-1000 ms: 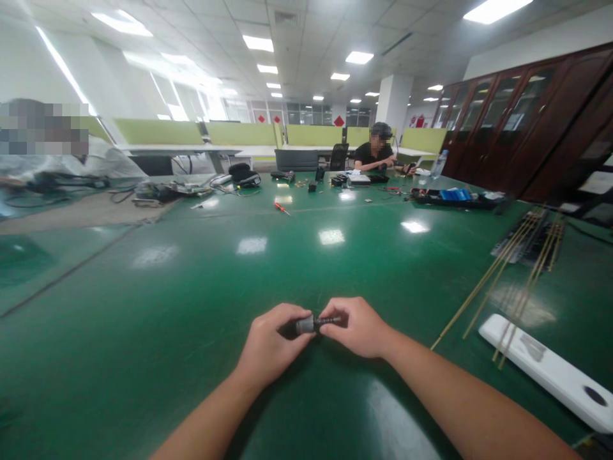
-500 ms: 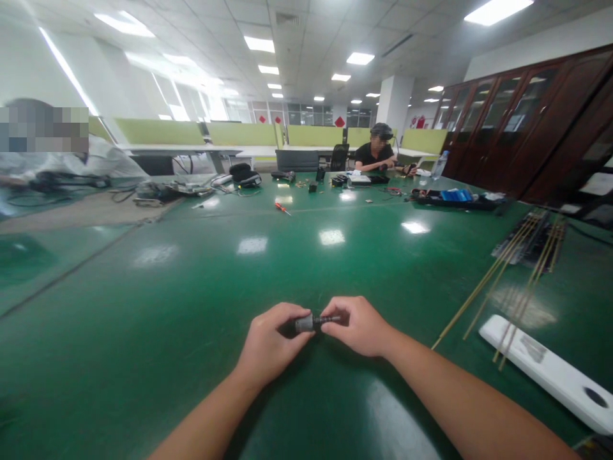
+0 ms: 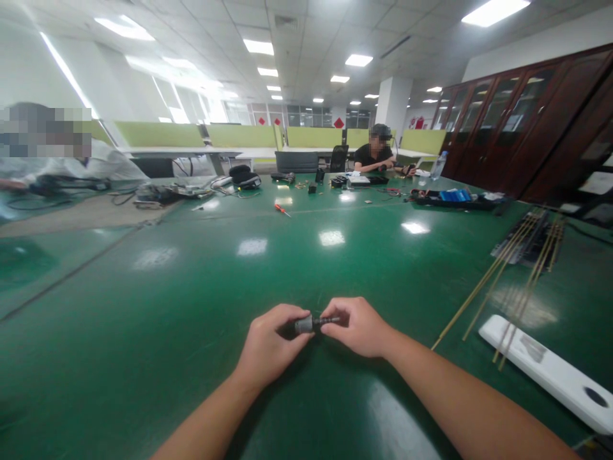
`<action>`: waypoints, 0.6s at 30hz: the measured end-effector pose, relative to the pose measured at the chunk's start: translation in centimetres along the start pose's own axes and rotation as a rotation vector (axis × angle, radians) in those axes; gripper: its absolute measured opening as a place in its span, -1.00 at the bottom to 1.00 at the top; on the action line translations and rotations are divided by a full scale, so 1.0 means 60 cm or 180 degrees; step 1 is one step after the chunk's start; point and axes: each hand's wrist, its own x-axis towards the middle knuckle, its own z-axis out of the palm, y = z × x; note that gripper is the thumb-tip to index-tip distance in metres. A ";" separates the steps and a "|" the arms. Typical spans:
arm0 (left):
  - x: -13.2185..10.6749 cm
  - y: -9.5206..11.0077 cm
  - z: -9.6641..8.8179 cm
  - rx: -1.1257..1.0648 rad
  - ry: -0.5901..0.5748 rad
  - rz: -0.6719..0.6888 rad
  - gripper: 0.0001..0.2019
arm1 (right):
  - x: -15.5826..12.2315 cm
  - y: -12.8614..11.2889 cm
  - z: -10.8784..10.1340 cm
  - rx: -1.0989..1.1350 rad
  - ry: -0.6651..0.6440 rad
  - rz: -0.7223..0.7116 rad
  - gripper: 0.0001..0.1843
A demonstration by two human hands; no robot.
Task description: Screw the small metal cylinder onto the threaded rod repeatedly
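Note:
Between thumb and fingers, my left hand [image 3: 271, 342] grips a small grey metal cylinder [image 3: 303, 324], which looks like a little motor. From its right end runs a thin dark shaft with ridges [image 3: 330, 320], pinched by the fingertips of my right hand [image 3: 358, 326]. The cylinder and shaft lie in one line, roughly level, just over the green tabletop [image 3: 191, 300]. My fingers hide part of both pieces, and I cannot tell whether they are fixed together.
A red screwdriver [image 3: 282, 210] lies farther off. To the right are thin wooden sticks [image 3: 472, 294] and a long white device [image 3: 550, 374]. A black tray with blue items [image 3: 454, 197] and a bottle [image 3: 438, 165] stand behind. One person [image 3: 376, 153] sits opposite, another [image 3: 103, 160] at left.
Both hands keep the same hold on the cylinder and the shaft, with hardly any movement. The view has shifted very slightly.

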 end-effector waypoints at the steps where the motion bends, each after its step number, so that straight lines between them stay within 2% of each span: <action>1: 0.000 0.000 0.000 0.0000 0.0002 0.0003 -0.83 | 0.000 0.000 0.000 0.0001 0.0004 -0.0006 -0.90; 18: -0.002 -0.006 0.003 -0.0027 0.0052 0.0048 -0.80 | -0.001 0.006 0.000 0.0048 0.0018 0.0002 -0.89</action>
